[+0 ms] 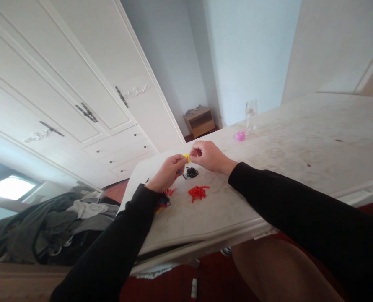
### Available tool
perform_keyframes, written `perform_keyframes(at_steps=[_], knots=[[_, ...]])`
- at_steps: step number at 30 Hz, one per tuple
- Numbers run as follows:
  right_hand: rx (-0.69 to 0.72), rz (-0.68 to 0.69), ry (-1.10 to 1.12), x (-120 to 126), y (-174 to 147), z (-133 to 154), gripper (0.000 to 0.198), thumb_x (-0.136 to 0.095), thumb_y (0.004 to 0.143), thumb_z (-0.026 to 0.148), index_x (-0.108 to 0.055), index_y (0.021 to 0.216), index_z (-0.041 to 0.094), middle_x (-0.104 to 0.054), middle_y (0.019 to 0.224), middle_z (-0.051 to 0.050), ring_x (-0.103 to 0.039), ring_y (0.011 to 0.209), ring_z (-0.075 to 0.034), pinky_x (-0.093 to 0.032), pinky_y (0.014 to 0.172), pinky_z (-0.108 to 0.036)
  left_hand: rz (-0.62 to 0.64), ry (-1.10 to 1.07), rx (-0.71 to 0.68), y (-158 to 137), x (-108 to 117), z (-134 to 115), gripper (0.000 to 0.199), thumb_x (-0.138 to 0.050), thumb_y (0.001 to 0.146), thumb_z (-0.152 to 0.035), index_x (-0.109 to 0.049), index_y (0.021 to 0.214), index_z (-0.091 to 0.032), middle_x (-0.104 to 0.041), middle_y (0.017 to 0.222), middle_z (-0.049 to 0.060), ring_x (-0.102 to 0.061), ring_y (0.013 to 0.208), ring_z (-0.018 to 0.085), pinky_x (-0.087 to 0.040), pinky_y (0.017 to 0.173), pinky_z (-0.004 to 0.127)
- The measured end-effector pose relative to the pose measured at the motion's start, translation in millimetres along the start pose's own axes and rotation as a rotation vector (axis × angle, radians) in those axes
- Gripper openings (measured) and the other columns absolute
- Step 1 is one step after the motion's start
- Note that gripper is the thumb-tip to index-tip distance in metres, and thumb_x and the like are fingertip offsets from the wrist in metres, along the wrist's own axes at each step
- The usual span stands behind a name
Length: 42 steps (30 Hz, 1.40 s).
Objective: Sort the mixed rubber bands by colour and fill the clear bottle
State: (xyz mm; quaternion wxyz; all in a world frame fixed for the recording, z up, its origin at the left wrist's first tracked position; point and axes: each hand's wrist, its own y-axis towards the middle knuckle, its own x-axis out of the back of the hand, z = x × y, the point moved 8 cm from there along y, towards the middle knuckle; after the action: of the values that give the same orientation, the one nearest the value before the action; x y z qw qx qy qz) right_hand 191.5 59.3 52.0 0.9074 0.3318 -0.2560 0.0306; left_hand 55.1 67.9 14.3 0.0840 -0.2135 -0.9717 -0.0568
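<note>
My left hand point(168, 173) is closed, thumb and index finger pinched. Small blue and black bits show under its fingers, apparently thin rubber bands. My right hand point(208, 156) is also closed, its fingertips pinched close to the left ones; what they hold is too small to make out. Yellow bands point(187, 157) show between the fingertips of both hands; whether they are held or lie on the table I cannot tell. A black pile of bands point(192, 172) lies just below the hands, with a red pile point(198, 193) nearer me. A mixed-colour pile point(164, 202) is partly hidden by my left wrist.
On the pale table point(287, 142) stand a clear glass jar point(251, 119) and, beside it, a pink round object point(240, 135). Clothes point(48, 226) are heaped at the left. A white wardrobe point(89, 75) and a small wooden cabinet point(200, 122) stand beyond the table.
</note>
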Motion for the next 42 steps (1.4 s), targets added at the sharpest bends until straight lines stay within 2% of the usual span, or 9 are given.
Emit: perform_keyframes(at_steps=[4,9,15,22,25,28,32,38,42], knots=[[0.027,-0.103,0.013,7.9,1.3,-2.3,0.002,-0.067,0.082,0.016,-0.067,0.084,0.015,-0.061,0.085,-0.002,-0.053,0.07,-0.013,-0.041,0.069,-0.027,-0.076,0.04,-0.031,11.2,20.2,6.6,0.034,-0.077,0.081,-0.042,-0.056,0.073,-0.018,-0.041,0.055,-0.007,-0.031,0.05,0.007,-0.022,0.051,0.024],[0.013,-0.216,-0.009,17.9,1.3,-6.2,0.005,-0.059,0.085,0.014,-0.061,0.087,0.018,-0.057,0.092,-0.003,-0.052,0.073,-0.014,-0.043,0.074,-0.03,-0.39,0.327,-0.047,26.7,64.8,18.1,0.029,-0.072,0.085,-0.039,-0.058,0.07,-0.018,-0.044,0.052,-0.006,-0.035,0.049,0.009,-0.023,0.052,0.026],[0.002,-0.185,-0.029,13.3,0.3,-6.3,0.011,-0.058,0.086,0.016,-0.054,0.076,0.02,-0.052,0.085,-0.001,-0.051,0.074,-0.015,-0.04,0.073,-0.031,-0.392,0.528,-0.06,37.6,66.0,19.8,0.036,-0.076,0.083,-0.039,-0.057,0.06,-0.017,-0.046,0.054,-0.004,-0.036,0.056,0.011,-0.024,0.056,0.027],[-0.024,-0.134,-0.078,9.0,1.1,-9.2,0.019,-0.055,0.088,0.018,-0.052,0.07,0.02,-0.053,0.081,-0.001,-0.049,0.071,-0.015,-0.038,0.069,-0.03,-0.405,0.584,-0.034,39.1,70.8,19.6,0.04,-0.078,0.078,-0.042,-0.058,0.056,-0.016,-0.043,0.052,-0.005,-0.034,0.056,0.01,-0.023,0.056,0.028],[-0.025,-0.126,-0.098,7.8,0.9,-10.1,0.017,-0.058,0.087,0.016,-0.056,0.07,0.019,-0.058,0.079,-0.001,-0.052,0.072,-0.015,-0.039,0.07,-0.029,-0.357,0.556,-0.079,32.7,64.1,11.2,0.038,-0.076,0.08,-0.044,-0.061,0.059,-0.016,-0.042,0.052,-0.005,-0.033,0.055,0.01,-0.022,0.056,0.028],[-0.018,-0.072,-0.047,2.3,0.5,-9.6,0.004,-0.064,0.084,0.014,-0.066,0.081,0.016,-0.068,0.084,-0.003,-0.057,0.074,-0.014,-0.042,0.071,-0.027,-0.217,0.516,-0.159,24.0,44.8,-1.4,0.038,-0.073,0.082,-0.049,-0.065,0.064,-0.016,-0.042,0.053,-0.005,-0.033,0.054,0.01,-0.023,0.055,0.027],[0.043,0.076,0.102,-10.3,-0.9,-1.5,0.013,-0.071,0.088,0.02,-0.074,0.098,0.013,-0.076,0.094,-0.007,-0.067,0.08,-0.015,-0.046,0.071,-0.026,-0.045,0.453,-0.228,13.7,20.7,-12.7,0.038,-0.07,0.083,-0.052,-0.067,0.071,-0.016,-0.044,0.053,-0.005,-0.033,0.053,0.009,-0.024,0.054,0.025],[-0.006,0.122,0.241,-10.7,-1.5,-0.1,0.014,-0.078,0.083,0.026,-0.076,0.081,0.013,-0.075,0.075,-0.006,-0.067,0.07,-0.016,-0.05,0.069,-0.028,0.032,0.363,-0.186,12.0,15.0,-4.4,0.039,-0.07,0.086,-0.051,-0.066,0.07,-0.015,-0.044,0.052,-0.006,-0.032,0.05,0.008,-0.023,0.051,0.024],[-0.064,0.116,0.288,-8.0,-0.6,-3.6,0.015,-0.081,0.08,0.027,-0.076,0.08,0.013,-0.075,0.072,-0.006,-0.066,0.067,-0.015,-0.051,0.067,-0.028,0.044,0.139,-0.121,12.7,12.2,3.2,0.036,-0.071,0.087,-0.047,-0.07,0.074,-0.013,-0.039,0.052,-0.006,-0.029,0.049,0.007,-0.02,0.049,0.023]])
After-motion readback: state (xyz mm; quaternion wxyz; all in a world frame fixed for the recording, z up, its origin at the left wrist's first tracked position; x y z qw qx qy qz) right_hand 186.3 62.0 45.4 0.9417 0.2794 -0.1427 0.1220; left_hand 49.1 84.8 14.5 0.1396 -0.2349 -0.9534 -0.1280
